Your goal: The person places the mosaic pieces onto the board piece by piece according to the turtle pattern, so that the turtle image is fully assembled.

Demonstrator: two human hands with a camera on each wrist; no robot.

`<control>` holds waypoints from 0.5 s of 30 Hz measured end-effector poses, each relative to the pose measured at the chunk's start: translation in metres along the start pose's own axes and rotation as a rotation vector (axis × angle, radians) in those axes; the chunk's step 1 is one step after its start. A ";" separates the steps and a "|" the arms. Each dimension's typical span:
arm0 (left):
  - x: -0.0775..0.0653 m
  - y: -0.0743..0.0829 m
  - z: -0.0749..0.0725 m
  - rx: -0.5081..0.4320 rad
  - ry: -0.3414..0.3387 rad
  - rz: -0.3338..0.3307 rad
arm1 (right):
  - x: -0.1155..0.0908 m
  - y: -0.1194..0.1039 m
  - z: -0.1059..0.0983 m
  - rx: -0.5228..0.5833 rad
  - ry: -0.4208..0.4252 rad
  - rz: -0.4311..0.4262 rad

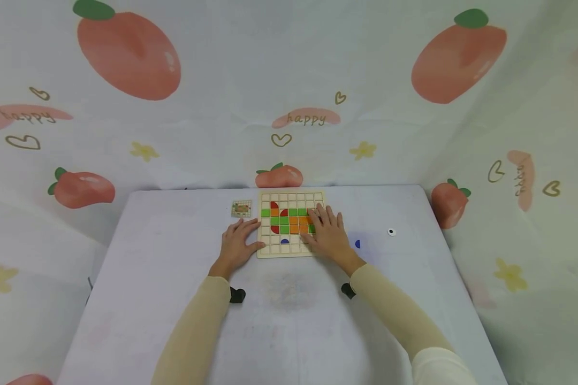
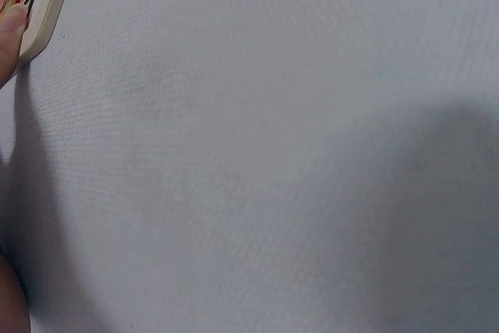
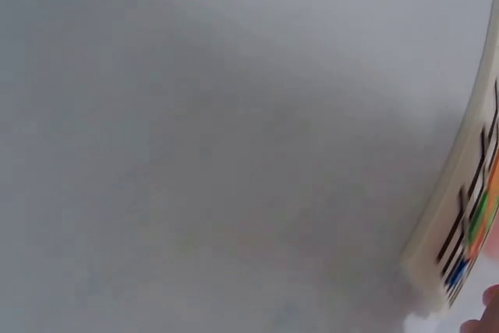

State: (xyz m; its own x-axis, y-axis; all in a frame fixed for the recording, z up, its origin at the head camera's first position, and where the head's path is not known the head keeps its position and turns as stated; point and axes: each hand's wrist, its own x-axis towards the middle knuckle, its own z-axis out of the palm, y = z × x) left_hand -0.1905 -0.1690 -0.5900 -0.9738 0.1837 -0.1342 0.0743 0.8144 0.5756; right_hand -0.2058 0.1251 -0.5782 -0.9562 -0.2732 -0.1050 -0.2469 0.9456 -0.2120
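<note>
A pale gridded board [image 1: 279, 254] lies flat on the table, with green, orange and red pieces set in its middle cells. Lower on it sits a blue half-round piece [image 1: 284, 241]. My left hand [image 1: 236, 247] rests at the board's left edge, thumb and fingertips touching it; the left wrist view catches the thumb [image 2: 9, 33] at the rim. Across the board's right part, my right hand [image 1: 331, 236] lies with fingers spread, covering several cells. Whether a piece is under those fingers cannot be seen. In the right wrist view only the board's edge [image 3: 440, 232] and a fingertip show.
Left of the board lies a small picture card [image 1: 242, 208]. On the right are a blue half-round piece [image 1: 358, 244] and a white disc with a black dot [image 1: 392, 232]. A fruit-printed cloth [image 1: 212, 128] hangs behind the white table [image 1: 289, 337].
</note>
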 end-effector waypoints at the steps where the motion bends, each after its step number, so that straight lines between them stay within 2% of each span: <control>1: 0.000 -0.001 0.000 0.000 0.000 0.001 | -0.002 0.004 0.000 0.002 -0.008 0.010; 6: -0.001 -0.001 -0.001 -0.012 0.008 0.006 | -0.013 0.021 -0.001 0.019 -0.026 0.051; 15: 0.000 -0.001 -0.001 -0.011 0.002 0.006 | -0.036 0.055 -0.004 0.054 0.009 0.101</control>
State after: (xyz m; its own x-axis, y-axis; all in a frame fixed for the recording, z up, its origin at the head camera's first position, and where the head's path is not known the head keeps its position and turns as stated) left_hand -0.1907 -0.1701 -0.5902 -0.9738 0.1877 -0.1286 0.0783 0.8072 0.5851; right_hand -0.1855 0.1880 -0.5820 -0.9773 -0.1749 -0.1193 -0.1404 0.9573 -0.2528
